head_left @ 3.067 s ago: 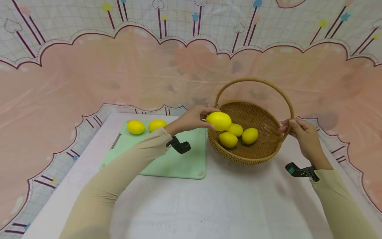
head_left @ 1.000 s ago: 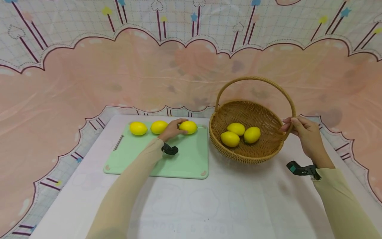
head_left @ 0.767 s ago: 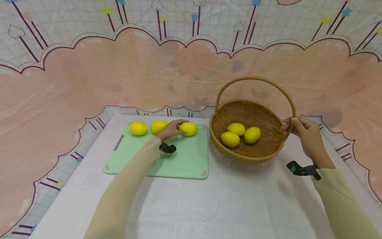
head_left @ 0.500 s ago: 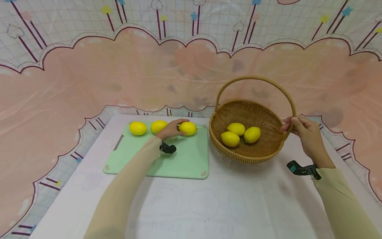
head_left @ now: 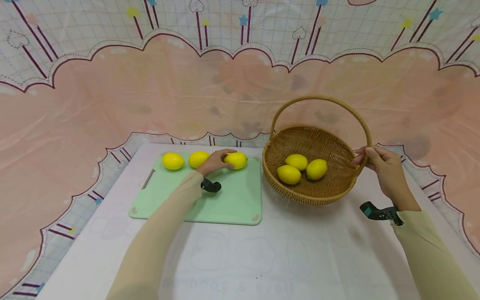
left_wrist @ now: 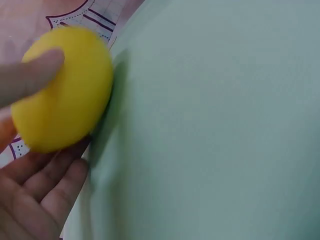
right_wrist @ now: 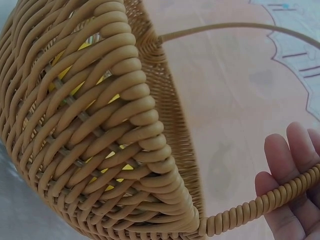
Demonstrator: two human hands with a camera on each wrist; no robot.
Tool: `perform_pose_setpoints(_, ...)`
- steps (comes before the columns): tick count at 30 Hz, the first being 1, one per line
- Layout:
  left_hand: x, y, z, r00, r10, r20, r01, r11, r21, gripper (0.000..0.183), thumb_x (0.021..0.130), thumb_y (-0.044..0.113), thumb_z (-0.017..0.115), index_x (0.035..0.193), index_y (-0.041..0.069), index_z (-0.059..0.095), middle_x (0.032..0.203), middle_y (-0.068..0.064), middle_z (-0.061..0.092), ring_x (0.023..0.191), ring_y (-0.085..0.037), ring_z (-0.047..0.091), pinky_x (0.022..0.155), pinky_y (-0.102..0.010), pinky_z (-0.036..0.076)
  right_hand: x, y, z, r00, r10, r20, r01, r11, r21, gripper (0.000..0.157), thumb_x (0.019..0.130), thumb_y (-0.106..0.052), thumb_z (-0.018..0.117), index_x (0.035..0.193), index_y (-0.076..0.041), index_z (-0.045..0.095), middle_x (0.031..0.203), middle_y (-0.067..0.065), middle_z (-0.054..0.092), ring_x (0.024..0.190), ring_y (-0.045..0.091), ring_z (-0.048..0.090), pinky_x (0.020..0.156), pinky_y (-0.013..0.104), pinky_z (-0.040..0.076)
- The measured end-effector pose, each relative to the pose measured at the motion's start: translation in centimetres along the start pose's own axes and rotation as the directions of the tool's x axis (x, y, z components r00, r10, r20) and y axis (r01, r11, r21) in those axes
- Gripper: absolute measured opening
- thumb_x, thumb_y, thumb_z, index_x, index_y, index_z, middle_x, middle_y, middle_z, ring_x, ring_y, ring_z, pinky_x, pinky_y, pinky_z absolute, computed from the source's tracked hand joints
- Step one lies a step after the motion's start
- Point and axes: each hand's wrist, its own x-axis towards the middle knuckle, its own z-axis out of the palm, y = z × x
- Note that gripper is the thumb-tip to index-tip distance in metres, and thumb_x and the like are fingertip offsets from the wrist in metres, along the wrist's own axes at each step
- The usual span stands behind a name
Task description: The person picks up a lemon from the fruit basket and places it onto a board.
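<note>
My left hand point(head_left: 214, 163) holds a yellow lemon point(head_left: 236, 161) at the back right of the green cutting board point(head_left: 225, 200). In the left wrist view the thumb lies on the front of that lemon point(left_wrist: 75, 95), with the other fingers behind and below it. Two more lemons, a left one point(head_left: 173, 161) and a middle one point(head_left: 198, 158), sit in a row along the board's back edge. My right hand point(head_left: 386, 171) grips the handle base of a wicker basket point(head_left: 333, 141), which tilts towards me. Inside it lie three lemons point(head_left: 316, 169).
The basket stands just right of the board on a white-covered table point(head_left: 240, 258). A patterned pink cloth point(head_left: 187, 91) hangs behind the table. A dark camera point(head_left: 211, 186) sits on my left wrist and another camera point(head_left: 378, 212) on my right.
My left hand has brought its lemon from over the basket's left rim down and left to the board's back right. The last second shows almost no movement; my right hand stays on the handle.
</note>
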Motion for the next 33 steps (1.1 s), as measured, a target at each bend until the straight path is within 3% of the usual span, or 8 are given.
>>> perform_pose_setpoints(6, -0.15, 0.19, -0.18, 0.998, 0.020, 0.066, -0.021, 1.000, 0.017, 0.065, 0.087, 0.012, 0.066, 0.145, 0.010, 0.037, 0.150, -0.016, 0.034, 0.136, -0.035, 0.035, 0.111, -0.047, 0.034, 0.07, 0.20, -0.18, 1.000, -0.011, 0.003, 0.011, 1.000, 0.006, 0.027, 0.097, -0.019, 0.048, 0.099, 0.002, 0.064, 0.080, -0.005, 0.069, 0.076, 0.004, 0.068, 0.075, 0.011, 0.053)
perform_pose_setpoints(13, 0.20, 0.04, -0.01, 0.998, 0.043, 0.040, -0.043, 0.999, -0.006, 0.073, 0.083, 0.008, 0.070, 0.146, 0.011, 0.034, 0.152, -0.014, 0.030, 0.135, -0.033, 0.036, 0.110, -0.047, 0.035, 0.20, 0.29, -0.19, 1.000, -0.006, 0.005, 0.006, 1.000, -0.006, 0.023, 0.097, -0.019, 0.048, 0.097, -0.004, 0.066, 0.080, -0.005, 0.069, 0.076, 0.004, 0.068, 0.075, 0.011, 0.053)
perform_pose_setpoints(18, 0.48, -0.03, 0.14, 0.999, 0.038, 0.014, -0.038, 0.999, -0.018, 0.075, 0.082, 0.006, 0.071, 0.146, 0.011, 0.034, 0.153, -0.013, 0.029, 0.134, -0.036, 0.038, 0.109, -0.048, 0.036, 0.18, 0.27, -0.18, 1.000, -0.003, 0.007, 0.003, 1.000, -0.008, 0.030, 0.097, -0.019, 0.048, 0.101, 0.007, 0.061, 0.080, -0.005, 0.069, 0.076, 0.004, 0.068, 0.075, 0.011, 0.053)
perform_pose_setpoints(24, 0.74, -0.18, 0.21, 0.999, 0.045, 0.007, -0.045, 0.999, -0.011, 0.075, 0.081, 0.004, 0.072, 0.146, 0.011, 0.035, 0.152, -0.015, 0.030, 0.134, -0.038, 0.038, 0.109, -0.049, 0.036, 0.16, 0.22, -0.15, 1.000, -0.002, 0.006, 0.002, 1.000, -0.014, 0.033, 0.097, -0.020, 0.049, 0.102, 0.011, 0.059, 0.080, -0.005, 0.069, 0.076, 0.004, 0.068, 0.074, 0.010, 0.053)
perform_pose_setpoints(33, 0.68, -0.36, -0.02, 0.996, 0.092, 0.009, -0.092, 0.996, 0.018, 0.066, 0.081, 0.004, 0.071, 0.140, 0.007, 0.043, 0.147, -0.015, 0.039, 0.130, -0.034, 0.043, 0.109, -0.047, 0.037, 0.19, 0.09, -0.18, 1.000, 0.003, 0.007, -0.003, 1.000, -0.018, 0.028, 0.098, -0.019, 0.048, 0.100, 0.005, 0.063, 0.079, -0.005, 0.069, 0.076, 0.004, 0.068, 0.074, 0.010, 0.053)
